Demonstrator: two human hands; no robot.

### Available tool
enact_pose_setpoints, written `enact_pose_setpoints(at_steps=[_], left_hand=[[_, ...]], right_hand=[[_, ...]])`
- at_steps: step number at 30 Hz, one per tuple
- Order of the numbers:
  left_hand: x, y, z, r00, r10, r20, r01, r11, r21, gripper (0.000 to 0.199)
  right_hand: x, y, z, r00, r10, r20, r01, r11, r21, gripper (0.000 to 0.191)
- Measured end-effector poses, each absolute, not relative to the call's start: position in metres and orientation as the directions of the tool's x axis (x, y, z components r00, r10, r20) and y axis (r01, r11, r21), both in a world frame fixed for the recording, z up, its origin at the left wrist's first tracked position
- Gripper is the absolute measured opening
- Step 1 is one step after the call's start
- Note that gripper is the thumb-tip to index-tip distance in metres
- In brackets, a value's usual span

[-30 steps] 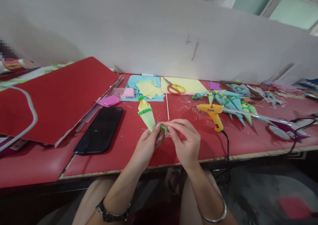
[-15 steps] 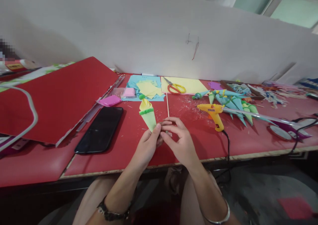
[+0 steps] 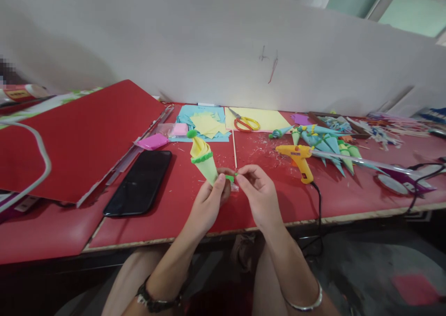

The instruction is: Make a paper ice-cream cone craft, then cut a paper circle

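Lower tip of the cone hidden in the left hand, green speck at right fingers indistinct

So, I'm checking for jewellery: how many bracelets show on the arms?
2: a dark, chunky bracelet on the left forearm and a thin, shiny silver bangle on the right forearm. More may be hidden.

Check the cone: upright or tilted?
Tilted: the left hand grips the narrow end of the cone, and the green ball at its top leans off to the left.
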State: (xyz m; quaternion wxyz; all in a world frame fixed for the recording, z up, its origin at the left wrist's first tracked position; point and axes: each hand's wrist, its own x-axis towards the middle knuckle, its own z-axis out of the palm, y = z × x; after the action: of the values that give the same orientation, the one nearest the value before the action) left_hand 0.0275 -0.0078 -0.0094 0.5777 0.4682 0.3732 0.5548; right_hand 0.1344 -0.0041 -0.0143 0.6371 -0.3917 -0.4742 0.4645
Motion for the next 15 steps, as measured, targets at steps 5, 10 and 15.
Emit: enact_pose_setpoints(at_steps=[5,10,15], left_hand=[[0.0276,-0.0086,-0.0085,0.125,0.988,0.095,-0.260,-0.060,0.964,0.031],[0.0274,-0.0084,-0.0079,0.117,0.990,0.081,-0.275,-0.046,0.960,0.030],[0.0262,-0.0078,-0.0078,0.091,0.993,0.073,-0.263,-0.047,0.964,0.029]], right_hand=[[0.1358,-0.0026,-0.0151,0.143,0.984,0.104,-0.431,0.157,-0.889,0.016],[0.1349,-0.0032,-0.0135,0.109,0.992,0.060,-0.490,0.106,-0.865,0.011],[0.1342,-0.0034,-0.0124,0.102,0.994,0.030,-0.506,0.077,-0.859,0.016]])
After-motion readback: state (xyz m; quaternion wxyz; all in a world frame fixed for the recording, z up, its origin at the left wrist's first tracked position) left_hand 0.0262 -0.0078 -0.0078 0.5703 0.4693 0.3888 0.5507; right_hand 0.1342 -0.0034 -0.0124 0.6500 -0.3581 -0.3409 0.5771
